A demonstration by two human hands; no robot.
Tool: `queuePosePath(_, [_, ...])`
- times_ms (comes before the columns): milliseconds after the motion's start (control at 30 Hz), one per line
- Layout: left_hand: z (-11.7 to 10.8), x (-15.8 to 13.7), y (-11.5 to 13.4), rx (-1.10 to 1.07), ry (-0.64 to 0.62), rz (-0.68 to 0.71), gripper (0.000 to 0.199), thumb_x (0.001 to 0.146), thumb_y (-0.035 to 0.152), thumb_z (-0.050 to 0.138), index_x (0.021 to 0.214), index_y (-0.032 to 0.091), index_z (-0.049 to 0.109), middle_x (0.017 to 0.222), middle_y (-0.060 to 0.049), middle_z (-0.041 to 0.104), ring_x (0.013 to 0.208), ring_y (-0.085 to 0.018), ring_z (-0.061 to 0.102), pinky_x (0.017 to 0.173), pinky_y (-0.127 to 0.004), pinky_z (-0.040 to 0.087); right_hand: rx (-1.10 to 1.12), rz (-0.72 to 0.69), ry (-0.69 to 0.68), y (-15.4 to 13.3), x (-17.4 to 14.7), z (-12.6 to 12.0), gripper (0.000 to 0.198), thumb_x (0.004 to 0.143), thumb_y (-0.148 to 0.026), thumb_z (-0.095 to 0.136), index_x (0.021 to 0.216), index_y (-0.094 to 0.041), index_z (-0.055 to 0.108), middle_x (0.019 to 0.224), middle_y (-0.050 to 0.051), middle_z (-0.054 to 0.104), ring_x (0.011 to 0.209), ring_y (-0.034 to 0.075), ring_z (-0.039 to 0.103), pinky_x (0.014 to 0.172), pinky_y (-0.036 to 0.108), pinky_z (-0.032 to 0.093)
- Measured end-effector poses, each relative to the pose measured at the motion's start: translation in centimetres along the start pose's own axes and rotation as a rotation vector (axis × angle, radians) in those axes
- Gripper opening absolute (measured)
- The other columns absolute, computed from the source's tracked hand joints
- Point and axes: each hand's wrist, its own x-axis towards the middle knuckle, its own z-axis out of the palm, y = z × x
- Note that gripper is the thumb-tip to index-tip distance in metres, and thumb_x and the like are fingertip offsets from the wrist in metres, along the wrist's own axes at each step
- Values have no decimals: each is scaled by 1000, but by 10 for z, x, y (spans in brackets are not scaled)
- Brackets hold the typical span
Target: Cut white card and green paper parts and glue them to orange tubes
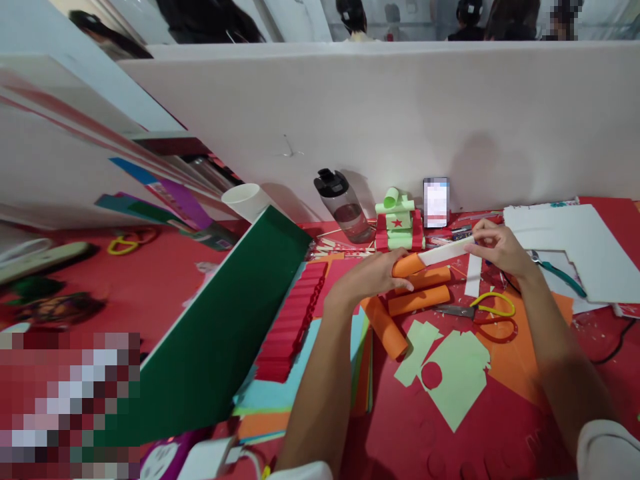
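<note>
My left hand is closed around an orange paper tube. My right hand pinches the far end of a white strip. The strip's other end meets the tube's right opening; whether it goes inside or lies along it, I cannot tell. Below my left hand lie more orange tubes, and one of them is set at a slant. A pair of scissors with yellow and red handles rests to their right. Pale green paper scraps with cut edges lie in front.
A green board leans at the left beside red corrugated card and coloured sheets. At the back stand a water bottle, a green-and-red paper model and a phone. Teal-handled pliers and white board lie right.
</note>
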Motion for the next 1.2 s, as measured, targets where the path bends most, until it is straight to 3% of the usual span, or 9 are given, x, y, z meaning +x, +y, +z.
queuePosePath(367, [6,4,4,36,25,19,66,85,59,69,141,26,55,125,-11,72,110,-33,68,86,-38,51,4,20,-56,-5,1,19,33,82,-52,81,74,-22,70,88,2,53,75,16,48,67,34,40])
queuePosePath(600, [8,4,12,50,21,-2,75,81,63,73,141,23,55,112,-12,73,103,-35,68,81,-39,51,-2,16,-76,-8,4,35,33,80,-52,80,74,-22,71,88,2,55,75,16,48,70,33,42])
queuePosePath(833, [4,2,26,57,8,-3,65,85,59,69,137,23,57,101,-10,74,98,-34,69,78,-39,50,24,42,-94,-5,4,53,32,78,-51,81,72,-21,72,86,2,54,78,17,52,75,34,43])
queuePosePath(1067, [4,2,27,66,6,-6,61,86,56,67,136,22,57,99,-11,75,97,-34,69,76,-37,48,-13,63,-113,-6,4,47,24,80,-47,81,88,-24,81,94,3,62,84,19,57,81,37,44])
queuePosePath(1200, [3,2,26,72,3,-6,61,87,57,66,136,22,56,101,-11,74,98,-34,69,76,-37,48,-51,55,-116,-5,4,42,20,81,-42,79,87,-23,80,93,4,62,85,19,59,81,36,43])
